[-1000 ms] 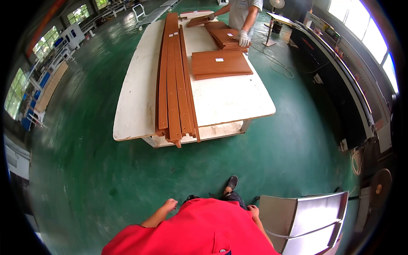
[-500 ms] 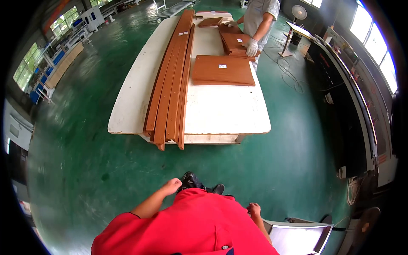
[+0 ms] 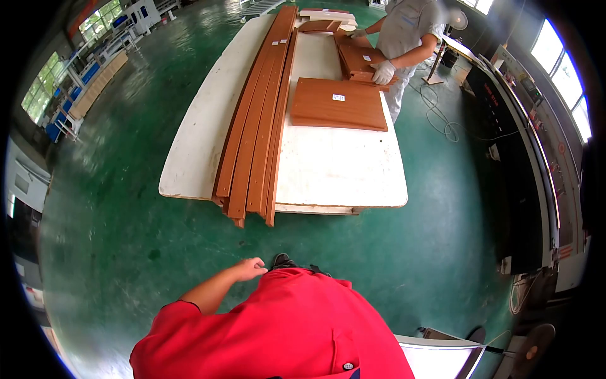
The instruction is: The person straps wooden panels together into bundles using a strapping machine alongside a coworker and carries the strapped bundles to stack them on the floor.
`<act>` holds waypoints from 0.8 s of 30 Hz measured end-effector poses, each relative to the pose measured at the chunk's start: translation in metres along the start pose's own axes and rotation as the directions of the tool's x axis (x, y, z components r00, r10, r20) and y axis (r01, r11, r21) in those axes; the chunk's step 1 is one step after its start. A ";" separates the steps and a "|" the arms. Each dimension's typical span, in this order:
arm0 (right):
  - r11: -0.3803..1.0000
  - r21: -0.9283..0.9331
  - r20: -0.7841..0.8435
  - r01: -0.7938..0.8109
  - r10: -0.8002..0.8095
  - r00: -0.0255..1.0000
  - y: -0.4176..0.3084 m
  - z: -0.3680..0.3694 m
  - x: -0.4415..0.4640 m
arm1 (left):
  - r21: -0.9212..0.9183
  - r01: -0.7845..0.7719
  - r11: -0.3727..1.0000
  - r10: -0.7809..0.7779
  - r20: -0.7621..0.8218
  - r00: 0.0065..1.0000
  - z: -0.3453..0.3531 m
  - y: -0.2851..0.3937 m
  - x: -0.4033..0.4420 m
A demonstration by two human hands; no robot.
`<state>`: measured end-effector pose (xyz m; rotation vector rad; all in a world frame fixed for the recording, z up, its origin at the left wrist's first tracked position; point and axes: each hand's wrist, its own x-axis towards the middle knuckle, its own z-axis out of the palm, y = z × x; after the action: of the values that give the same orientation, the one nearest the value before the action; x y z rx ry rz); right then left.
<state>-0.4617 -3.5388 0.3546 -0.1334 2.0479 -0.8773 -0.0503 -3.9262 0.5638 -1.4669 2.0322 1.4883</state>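
My left hand (image 3: pixel 249 269) hangs beside the red shirt, its fingers curled; whether anything is in them is too small to tell. My right hand is hidden behind the shirt. Ahead stands a white table (image 3: pixel 334 167). Long brown boards (image 3: pixel 255 126) lie lengthwise on its left half, their near ends past the edge. A stack of brown panels (image 3: pixel 339 107) with a white label lies at the right. Beyond it, a person's gloved hand (image 3: pixel 383 72) rests on another panel stack (image 3: pixel 360 55).
A co-worker (image 3: pixel 410 31) stands at the table's far right. Cables (image 3: pixel 442 117) lie on the green floor there. A long dark machine (image 3: pixel 511 158) lines the right side. A pale metal-framed item (image 3: pixel 442 354) is at the lower right, near a round disc (image 3: pixel 533 350).
The view has moved closer to the table. My left hand has swung forward, and my right hand has gone out of sight. The pale item has slid lower in view.
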 end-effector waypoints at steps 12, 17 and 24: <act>0.999 -0.039 0.074 0.019 -0.016 0.997 -0.001 0.027 0.047 | 0.292 -0.147 0.945 0.040 0.345 0.938 -0.079 0.052 -0.061; 0.998 -0.068 0.062 -0.005 0.010 0.998 -0.017 0.040 0.046 | 0.369 -0.344 0.863 0.165 0.439 0.883 -0.085 0.067 -0.084; 0.997 -0.078 0.054 -0.023 0.028 0.998 -0.034 0.051 0.047 | 0.221 -0.382 0.897 0.278 0.391 0.878 -0.071 0.072 -0.088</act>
<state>-0.4586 -3.6101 0.3255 -0.1715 2.0287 -0.7708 -0.0418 -3.9345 0.6975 -0.6996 2.2270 1.3625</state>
